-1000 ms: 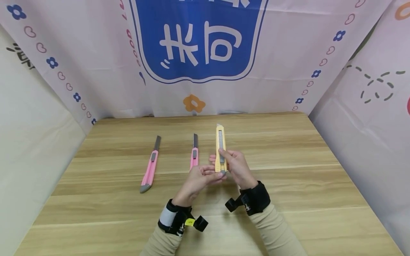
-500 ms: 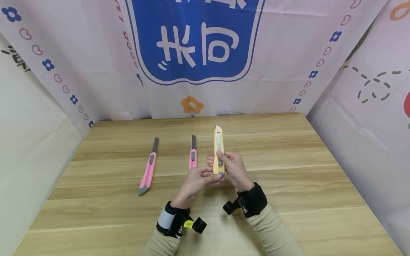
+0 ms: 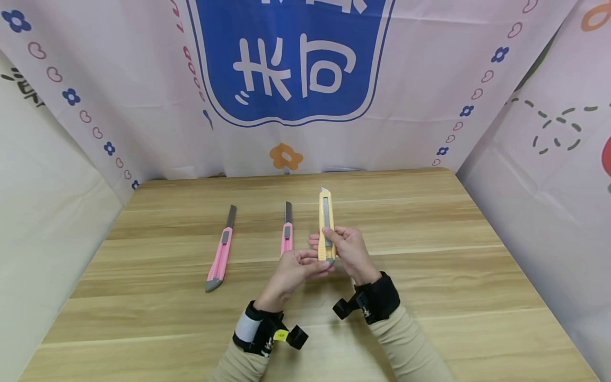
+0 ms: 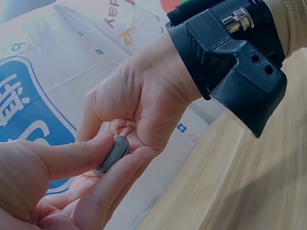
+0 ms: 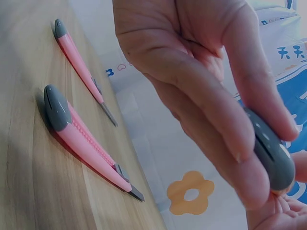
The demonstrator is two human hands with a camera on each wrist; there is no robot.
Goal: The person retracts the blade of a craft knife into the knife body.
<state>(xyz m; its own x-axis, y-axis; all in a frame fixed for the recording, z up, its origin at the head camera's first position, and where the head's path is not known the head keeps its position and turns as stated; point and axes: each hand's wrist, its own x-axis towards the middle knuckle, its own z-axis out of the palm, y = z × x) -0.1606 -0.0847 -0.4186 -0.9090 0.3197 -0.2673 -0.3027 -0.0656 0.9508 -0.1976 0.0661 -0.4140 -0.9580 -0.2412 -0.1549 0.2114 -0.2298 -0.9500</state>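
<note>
Yellow utility knife (image 3: 326,212), just one, held up above the wooden table (image 3: 453,228), its hold unchanged from a second ago.
Left hand (image 3: 291,273) pinches the grey end cap (image 4: 114,155) between thumb and fingers; right hand (image 3: 353,252) grips the knife, thumb on its front. Two pink utility knives (image 3: 221,257) (image 3: 286,239) lie to the left, blades extended.
</note>
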